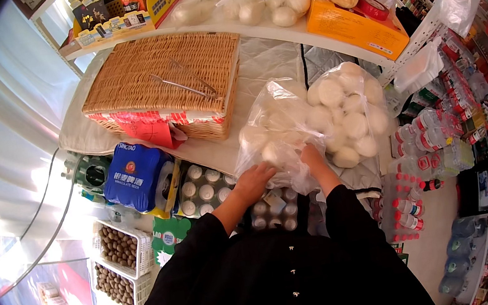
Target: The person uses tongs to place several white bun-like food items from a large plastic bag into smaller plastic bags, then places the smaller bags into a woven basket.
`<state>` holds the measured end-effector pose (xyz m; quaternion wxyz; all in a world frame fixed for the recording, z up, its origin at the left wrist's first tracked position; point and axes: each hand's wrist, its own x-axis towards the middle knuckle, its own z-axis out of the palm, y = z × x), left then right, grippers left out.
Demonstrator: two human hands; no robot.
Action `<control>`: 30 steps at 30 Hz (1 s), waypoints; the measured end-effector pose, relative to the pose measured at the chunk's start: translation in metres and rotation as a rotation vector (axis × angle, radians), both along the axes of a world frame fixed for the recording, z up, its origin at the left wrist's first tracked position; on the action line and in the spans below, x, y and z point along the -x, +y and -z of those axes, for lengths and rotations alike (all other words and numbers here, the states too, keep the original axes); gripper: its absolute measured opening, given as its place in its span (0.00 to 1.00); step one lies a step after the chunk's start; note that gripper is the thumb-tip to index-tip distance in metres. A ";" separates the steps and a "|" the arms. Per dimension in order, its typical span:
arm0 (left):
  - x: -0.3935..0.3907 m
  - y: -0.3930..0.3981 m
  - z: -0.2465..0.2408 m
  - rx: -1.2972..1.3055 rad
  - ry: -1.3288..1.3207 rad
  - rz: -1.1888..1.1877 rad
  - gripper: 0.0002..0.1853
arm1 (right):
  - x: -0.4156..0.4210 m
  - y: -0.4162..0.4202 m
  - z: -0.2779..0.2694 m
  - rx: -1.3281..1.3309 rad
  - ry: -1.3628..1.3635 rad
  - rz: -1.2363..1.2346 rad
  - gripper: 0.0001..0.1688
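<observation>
A clear plastic bag of white steamed buns (274, 119) lies before me at the near edge of the padded cover. My left hand (255, 180) rests against its lower left side, fingers spread. At its lower right, my right hand (313, 158) has its fingers in the gathered plastic; whether they pinch it is hard to tell. A second bag of round white buns (351, 110), closed near its middle, touches the first on the right. Metal tongs (184, 85) lie on the lid of a wicker basket (156, 71) at the back left.
A white shelf (206, 29) behind holds small bags of buns and an orange box (357, 26). Blue-wrapped beer (131, 176), canned drinks (206, 189) and white crates (137, 249) of brown round items stand at the left. Bottled drinks (426, 139) are stacked at the right.
</observation>
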<state>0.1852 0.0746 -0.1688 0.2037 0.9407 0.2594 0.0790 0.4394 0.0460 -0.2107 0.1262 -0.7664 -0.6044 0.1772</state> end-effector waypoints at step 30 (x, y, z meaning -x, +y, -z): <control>0.010 0.021 -0.012 0.362 -0.148 -0.233 0.50 | 0.020 -0.041 -0.041 -0.315 0.255 -0.130 0.30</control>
